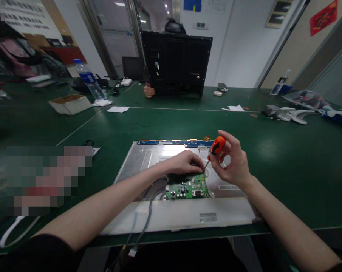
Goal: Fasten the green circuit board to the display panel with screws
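Grey cable [150, 211] drooping over the desk's [287, 170] near edge, screwdriver [217, 146] beyond!
Here's my right grip [240, 166], closed round the screwdriver's handle, tip down at the far right corner of the green board [184, 185], which sits on the metal panel [230, 211]; my left grip [184, 162] curls beside that tip, whether pinching anything I can't tell. That shaft leans: straightening it, pressing evenly and steadying the board should guard against slipping.
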{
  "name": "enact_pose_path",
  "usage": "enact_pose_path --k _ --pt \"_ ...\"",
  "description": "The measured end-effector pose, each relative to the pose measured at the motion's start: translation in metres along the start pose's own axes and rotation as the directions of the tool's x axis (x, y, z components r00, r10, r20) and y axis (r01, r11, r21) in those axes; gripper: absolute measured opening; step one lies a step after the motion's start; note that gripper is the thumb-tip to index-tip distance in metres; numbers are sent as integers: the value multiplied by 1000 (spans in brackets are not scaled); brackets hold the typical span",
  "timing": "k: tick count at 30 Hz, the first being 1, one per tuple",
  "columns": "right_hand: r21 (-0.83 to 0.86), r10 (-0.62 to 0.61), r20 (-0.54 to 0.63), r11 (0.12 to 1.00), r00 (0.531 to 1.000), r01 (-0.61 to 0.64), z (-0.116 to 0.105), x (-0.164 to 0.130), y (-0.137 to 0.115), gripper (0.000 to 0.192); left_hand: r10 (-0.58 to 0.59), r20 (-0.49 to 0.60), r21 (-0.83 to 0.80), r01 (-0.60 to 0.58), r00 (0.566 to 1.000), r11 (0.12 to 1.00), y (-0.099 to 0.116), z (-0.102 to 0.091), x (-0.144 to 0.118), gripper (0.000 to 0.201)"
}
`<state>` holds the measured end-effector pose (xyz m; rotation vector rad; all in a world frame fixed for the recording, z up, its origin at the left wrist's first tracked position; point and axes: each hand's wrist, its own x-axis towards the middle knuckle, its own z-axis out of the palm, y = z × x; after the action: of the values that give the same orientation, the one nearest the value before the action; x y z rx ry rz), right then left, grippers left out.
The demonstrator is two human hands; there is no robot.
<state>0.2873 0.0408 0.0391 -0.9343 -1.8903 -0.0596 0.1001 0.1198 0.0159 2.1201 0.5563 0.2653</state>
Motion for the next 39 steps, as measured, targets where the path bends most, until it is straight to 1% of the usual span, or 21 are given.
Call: enact_pose_path --k 18,26,34,39 --pt "-14 -19 -25 1000 999 19 2 0 2 67 17 2 -7 -17 1000 1000 -2 1 0 10" --pt "51 12 -6 999 1000 -11 1 0 1 62 8 -4 -7 -8 1000 1000 0 1 -1 8" --pt "-2 12 -44 1000 999 -12 2 -2 7 64 14 11 -27 -14 1000 1000 1 0 -1 10" --pt "-30 17 -21 999 1000 -17 2 0 6 64 13 10 -12 -13 1000 1000 0 0 -1 10"
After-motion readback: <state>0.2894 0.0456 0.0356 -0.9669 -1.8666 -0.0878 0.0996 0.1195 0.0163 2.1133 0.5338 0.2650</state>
